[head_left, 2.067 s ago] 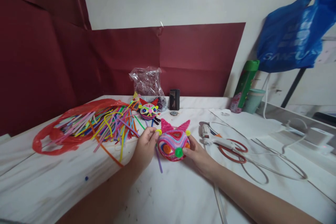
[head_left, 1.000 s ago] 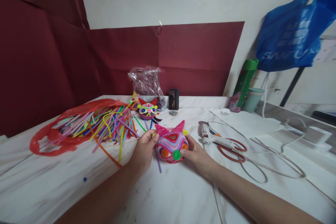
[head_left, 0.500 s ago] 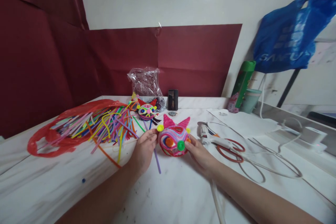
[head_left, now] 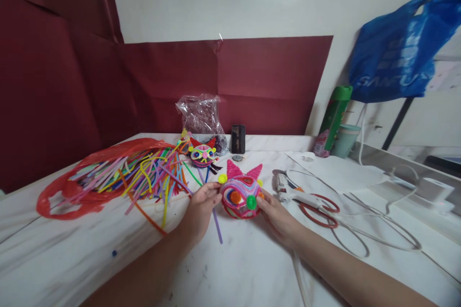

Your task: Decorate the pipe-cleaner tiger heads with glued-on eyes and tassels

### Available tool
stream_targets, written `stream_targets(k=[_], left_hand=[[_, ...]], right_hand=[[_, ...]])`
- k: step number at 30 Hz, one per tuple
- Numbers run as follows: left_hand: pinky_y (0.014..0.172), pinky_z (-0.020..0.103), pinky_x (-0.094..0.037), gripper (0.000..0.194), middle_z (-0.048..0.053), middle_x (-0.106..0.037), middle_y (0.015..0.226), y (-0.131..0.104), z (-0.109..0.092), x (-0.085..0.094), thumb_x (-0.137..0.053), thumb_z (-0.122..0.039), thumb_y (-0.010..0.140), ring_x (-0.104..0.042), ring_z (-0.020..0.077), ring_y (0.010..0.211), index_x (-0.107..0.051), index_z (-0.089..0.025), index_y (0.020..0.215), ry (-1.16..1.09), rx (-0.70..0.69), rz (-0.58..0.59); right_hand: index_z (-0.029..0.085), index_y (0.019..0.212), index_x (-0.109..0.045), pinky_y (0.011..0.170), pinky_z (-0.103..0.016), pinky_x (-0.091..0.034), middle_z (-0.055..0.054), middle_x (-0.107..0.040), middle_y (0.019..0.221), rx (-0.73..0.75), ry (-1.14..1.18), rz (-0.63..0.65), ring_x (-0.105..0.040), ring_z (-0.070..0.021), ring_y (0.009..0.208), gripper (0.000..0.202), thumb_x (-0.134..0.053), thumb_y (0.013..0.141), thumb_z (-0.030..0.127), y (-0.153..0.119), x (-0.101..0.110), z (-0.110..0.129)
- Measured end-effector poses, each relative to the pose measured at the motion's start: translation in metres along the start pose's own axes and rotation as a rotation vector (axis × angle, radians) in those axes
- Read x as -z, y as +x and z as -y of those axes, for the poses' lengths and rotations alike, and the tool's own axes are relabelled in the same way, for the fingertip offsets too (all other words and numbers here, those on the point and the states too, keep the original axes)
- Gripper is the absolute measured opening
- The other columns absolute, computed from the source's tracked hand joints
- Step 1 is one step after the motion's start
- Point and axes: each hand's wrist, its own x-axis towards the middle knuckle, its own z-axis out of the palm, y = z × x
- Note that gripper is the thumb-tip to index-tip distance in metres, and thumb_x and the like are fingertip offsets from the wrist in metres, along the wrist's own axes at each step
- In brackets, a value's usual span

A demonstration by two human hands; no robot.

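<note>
My left hand [head_left: 201,205] and right hand [head_left: 276,212], half-curled, grip opposite sides of the round, pink-striped, fuzzy cat head [head_left: 240,190] between them, likely leaving its front uncovered; a white plastic glue gun [head_left: 286,194] lies just rightward

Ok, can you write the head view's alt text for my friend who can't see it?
A left hand and right hand hold a pointy-eared pink craft head with orange eyes and green nose. Colourful pipe cleaners lie left, a glue gun right, on a marbled table.

Both forearms [head_left: 153,261] (smooth, tapering toward the wrists [head_left: 291,234]) are bare, as are the hands [head_left: 198,214] with slender fingers [head_left: 207,189].
</note>
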Motion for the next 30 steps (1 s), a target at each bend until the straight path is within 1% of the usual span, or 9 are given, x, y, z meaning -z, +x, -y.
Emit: stream_targets(k=[7,10,12,15,18,24,30], left_hand=[[0.080,0.029,-0.042,0.030,0.005,-0.068,0.081,0.0019,0.0029,0.0023,-0.076,-0.026,0.060,-0.060,0.0167,0.080,-0.066,-0.014,0.086,-0.004,0.028,-0.003],[0.076,0.026,-0.043,0.027,0.002,-0.066,0.076,0.0008,0.0008,0.0008,-0.076,-0.028,0.061,-0.059,0.0144,0.075,-0.065,-0.015,0.081,-0.027,0.056,-0.028],[0.072,0.025,-0.043,0.027,0.001,-0.065,0.076,-0.0001,-0.0021,-0.0005,-0.076,-0.029,0.061,-0.059,0.0132,0.073,-0.064,-0.016,0.080,-0.059,0.068,-0.042],[0.067,0.024,-0.043,0.031,0.001,-0.063,0.078,-0.0008,-0.0062,-0.0015,-0.077,-0.031,0.060,-0.058,0.0126,0.071,-0.062,-0.017,0.083,-0.062,0.065,-0.056],[0.063,0.023,-0.042,0.035,-0.001,-0.061,0.075,-0.0003,-0.0065,-0.0010,-0.078,-0.032,0.060,-0.056,0.0122,0.068,-0.060,-0.018,0.087,-0.008,0.055,-0.051],[0.061,0.023,-0.040,0.027,-0.004,-0.052,0.062,0.0005,0.0007,0.0014,-0.077,-0.032,0.061,-0.050,0.0106,0.060,-0.061,-0.016,0.076,0.061,0.034,-0.048],[0.060,0.023,-0.040,0.027,-0.006,-0.048,0.059,0.0000,0.0026,0.0029,-0.076,-0.033,0.061,-0.045,0.0093,0.055,-0.057,-0.017,0.071,0.041,0.066,-0.031]], right_hand=[[0.021,0.103,-0.062,0.102,-0.048,-0.036,-0.010,-0.068,0.112,-0.005,-0.017,-0.012,-0.058,-0.0292,0.110,0.050,-0.074,0.067,0.053,-0.0001,-0.0015,0.0024],[0.021,0.106,-0.061,0.100,-0.046,-0.039,-0.011,-0.067,0.113,0.028,-0.041,-0.004,-0.058,-0.0290,0.109,0.054,-0.075,0.066,0.054,-0.0011,-0.0011,0.0027],[0.021,0.107,-0.061,0.098,-0.045,-0.042,-0.010,-0.067,0.114,0.049,-0.065,-0.001,-0.058,-0.0288,0.109,0.053,-0.075,0.067,0.053,-0.0019,-0.0008,0.0024],[0.022,0.107,-0.060,0.094,-0.042,-0.045,-0.010,-0.067,0.114,0.060,-0.112,0.007,-0.059,-0.0283,0.108,0.052,-0.075,0.067,0.051,-0.0034,-0.0017,0.0021],[0.022,0.107,-0.059,0.094,-0.042,-0.045,-0.009,-0.067,0.113,0.050,-0.134,0.023,-0.059,-0.0283,0.108,0.054,-0.077,0.065,0.052,-0.0049,-0.0040,0.0028],[0.022,0.106,-0.058,0.092,-0.043,-0.047,-0.009,-0.067,0.113,0.020,-0.139,0.060,-0.060,-0.0286,0.107,0.056,-0.076,0.063,0.053,-0.0074,-0.0085,0.0046],[0.021,0.105,-0.058,0.095,-0.044,-0.046,-0.009,-0.067,0.111,0.009,-0.122,0.063,-0.060,-0.0285,0.108,0.056,-0.078,0.063,0.050,-0.0076,-0.0092,0.0015]])
